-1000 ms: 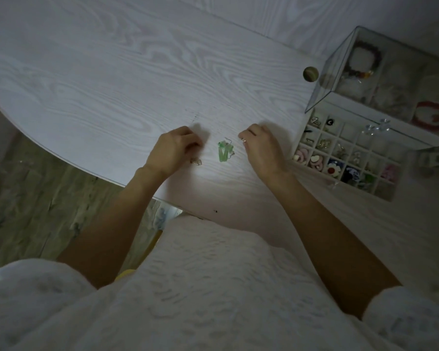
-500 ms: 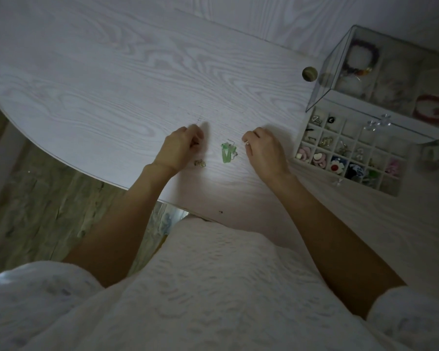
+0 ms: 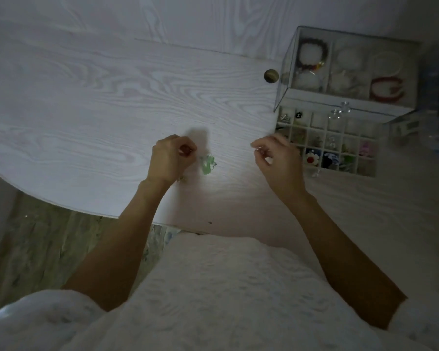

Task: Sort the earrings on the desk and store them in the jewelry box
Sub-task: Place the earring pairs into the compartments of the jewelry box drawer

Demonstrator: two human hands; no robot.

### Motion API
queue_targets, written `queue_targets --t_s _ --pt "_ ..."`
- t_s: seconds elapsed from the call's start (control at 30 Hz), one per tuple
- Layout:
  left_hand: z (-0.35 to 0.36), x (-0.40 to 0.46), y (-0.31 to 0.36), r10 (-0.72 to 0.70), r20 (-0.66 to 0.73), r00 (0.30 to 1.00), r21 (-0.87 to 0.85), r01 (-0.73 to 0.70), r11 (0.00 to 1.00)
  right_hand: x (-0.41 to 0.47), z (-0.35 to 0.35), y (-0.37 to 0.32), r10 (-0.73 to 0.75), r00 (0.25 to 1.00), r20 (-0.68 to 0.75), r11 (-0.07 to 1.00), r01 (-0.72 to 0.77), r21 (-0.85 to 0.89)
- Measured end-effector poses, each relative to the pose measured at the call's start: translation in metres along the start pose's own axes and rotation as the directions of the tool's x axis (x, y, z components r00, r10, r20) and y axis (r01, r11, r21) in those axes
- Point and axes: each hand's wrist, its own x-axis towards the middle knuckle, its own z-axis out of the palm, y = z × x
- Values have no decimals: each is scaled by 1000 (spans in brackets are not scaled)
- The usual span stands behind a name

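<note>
A pair of green earrings (image 3: pixel 208 164) lies on the white wood-grain desk (image 3: pixel 112 110). My left hand (image 3: pixel 171 158) hovers just left of the pair with fingers curled toward the thumb; whether they hold anything is hidden. A small metal earring (image 3: pixel 181 179) peeks out on the desk below that hand. My right hand (image 3: pixel 276 158) is raised beside the jewelry box (image 3: pixel 350 102) and pinches a small thin earring between thumb and fingertips. The box's open drawer (image 3: pixel 336 148) has a grid of small compartments, several holding earrings.
The glass upper part of the box holds bracelets (image 3: pixel 312 53). A small round brass-coloured object (image 3: pixel 271 76) sits on the desk left of the box. The desk's curved edge (image 3: pixel 61 202) runs at lower left, with floor beyond it. Blurred items stand right of the box.
My right hand has lifted off the desk beside the green earrings and moved right toward the drawer. My left hand stays by the green pair, slightly raised.
</note>
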Motion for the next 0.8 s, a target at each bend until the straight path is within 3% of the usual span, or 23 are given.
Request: queue_targets --t_s 0.1,0.2,0.33,0.5,0.7,0.8 --pt "13 17 47 120 29 992 -164 -114 980 5 -37 29 140 972 -187 989 -147 -26" --pt "32 31 90 271 75 960 -252 -244 936 19 -60 61 188 939 -289 966 -229 -117" --pt "58 50 123 392 128 911 -251 -353 901 33 -70 83 44 966 -256 947 -121 -297" --pt "80 65 132 397 158 904 -208 -362 909 33 -60 98 -73 973 -219 915 -22 -403" --pt "94 72 139 380 152 912 -166 -356 920 37 -48 104 33 989 -143 896 -93 -435" --pt "98 73 141 392 150 908 -151 -371 916 21 -57 102 55 981 -188 909 -127 -397"
